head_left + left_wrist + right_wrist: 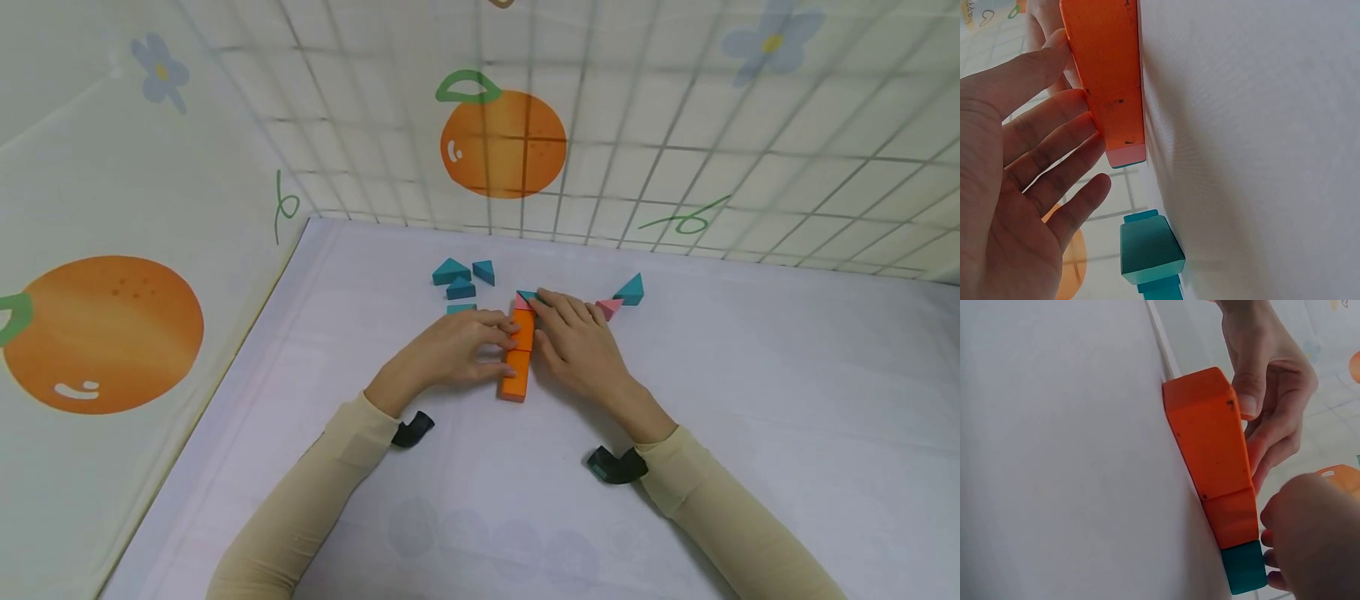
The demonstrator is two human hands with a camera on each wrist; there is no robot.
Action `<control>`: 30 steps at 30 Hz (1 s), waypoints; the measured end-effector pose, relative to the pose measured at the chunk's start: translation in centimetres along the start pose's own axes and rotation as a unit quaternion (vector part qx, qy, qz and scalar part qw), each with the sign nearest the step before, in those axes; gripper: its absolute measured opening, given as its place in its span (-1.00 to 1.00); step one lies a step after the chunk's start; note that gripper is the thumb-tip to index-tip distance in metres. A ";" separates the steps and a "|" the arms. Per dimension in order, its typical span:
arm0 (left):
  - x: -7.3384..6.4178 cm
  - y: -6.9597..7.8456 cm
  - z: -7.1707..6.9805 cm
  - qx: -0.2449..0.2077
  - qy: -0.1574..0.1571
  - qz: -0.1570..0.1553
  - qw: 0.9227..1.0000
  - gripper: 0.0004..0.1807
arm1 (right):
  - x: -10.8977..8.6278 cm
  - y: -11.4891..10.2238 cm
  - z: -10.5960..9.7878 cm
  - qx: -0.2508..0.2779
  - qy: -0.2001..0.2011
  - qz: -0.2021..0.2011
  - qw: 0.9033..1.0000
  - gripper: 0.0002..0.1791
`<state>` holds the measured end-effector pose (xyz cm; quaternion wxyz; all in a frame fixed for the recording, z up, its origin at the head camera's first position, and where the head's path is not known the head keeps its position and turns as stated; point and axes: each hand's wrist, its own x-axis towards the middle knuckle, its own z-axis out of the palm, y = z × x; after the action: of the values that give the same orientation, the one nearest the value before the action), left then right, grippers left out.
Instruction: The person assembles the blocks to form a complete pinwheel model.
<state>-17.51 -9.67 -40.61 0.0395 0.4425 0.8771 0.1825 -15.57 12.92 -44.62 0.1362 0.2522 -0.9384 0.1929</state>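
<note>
Two orange blocks, the near one [516, 385] and the far one [523, 327], lie end to end in a row on the white cloth. A pink triangular block [520, 303] sits at the far end, with a teal triangular block [528, 294] against it. My left hand [461, 346] is at the row's left side, its fingers loosely extended and fingertips touching the orange blocks. On the right side, my right hand [581, 342] lies with fingers extended and fingertips at the teal block [1244, 567]. Its thumb is beside the far orange block.
Several teal triangular blocks [452, 271] are scattered behind the left hand. Beyond the right hand lie a pink triangular block [611, 307] and a teal one [631, 290]. A grid-patterned curtain [637, 125] rises behind the table. Dark wrist devices [617, 465] hang under both sleeves.
</note>
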 end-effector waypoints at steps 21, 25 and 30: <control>0.1 -0.1 0.1 0.000 0.001 0.002 1.000 -0.60 | -0.2 0.3 0.3 -0.003 -0.005 0.001 1.000 -0.50; 0.1 -0.2 0.2 -0.001 0.004 0.003 1.000 -0.60 | -0.1 0.2 0.2 -0.003 -0.008 0.002 1.000 -0.49; 0.1 -0.2 0.2 -0.005 0.000 -0.001 1.000 -0.60 | 0.0 0.2 0.2 0.002 -0.006 0.000 1.000 -0.49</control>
<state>-17.64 -9.64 -40.81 0.0417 0.4414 0.8766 0.1873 -15.69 12.98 -44.89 0.1298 0.2533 -0.9389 0.1934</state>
